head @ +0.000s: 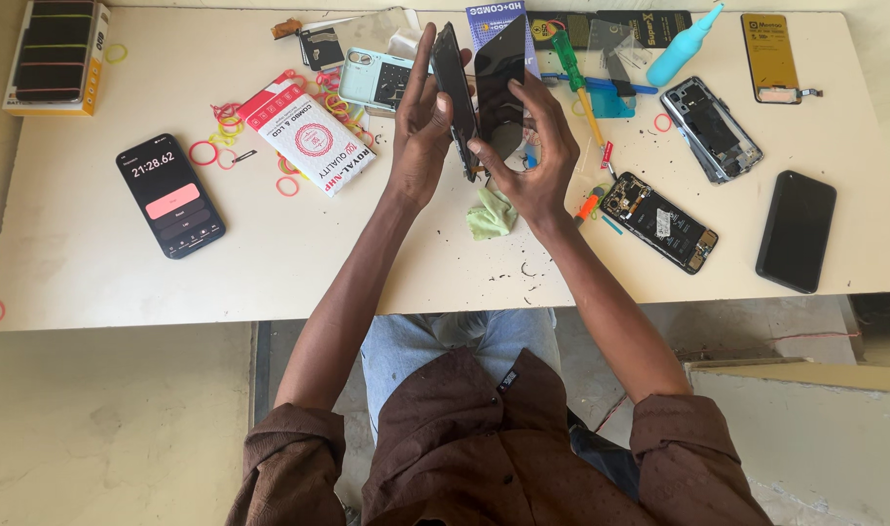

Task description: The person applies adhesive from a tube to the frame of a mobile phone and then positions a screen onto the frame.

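The left hand (421, 131) covers the back of the phone (452, 93), so its grip there is unseen. Behind the dark screen panel (500, 73) in the right hand (537, 146), a box (484, 15) is mostly hidden. Under that hand, small tools (531, 156) are indistinct.

A white table (94, 263) carries a phone (169, 195) with a lit timer screen at the left, a red-and-white box (307, 136) among loose rubber bands (203, 152), a green cloth (491, 214), two opened phones (659, 222), a dark phone (797, 230) face down, a teal bottle (684, 46).
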